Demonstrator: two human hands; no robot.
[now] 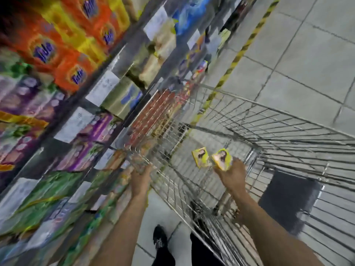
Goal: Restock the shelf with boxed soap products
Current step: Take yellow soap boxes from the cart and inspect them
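Pinching yellow soap box in right hand over wire cart; second box alongside, hold unclear, may drop. Grip of left hand at cart rim blurred, cannot tell.

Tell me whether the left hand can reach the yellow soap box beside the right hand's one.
Probably yes: the left hand is by the open-topped wire cart's rim, with nothing visible between it and that yellow soap box.
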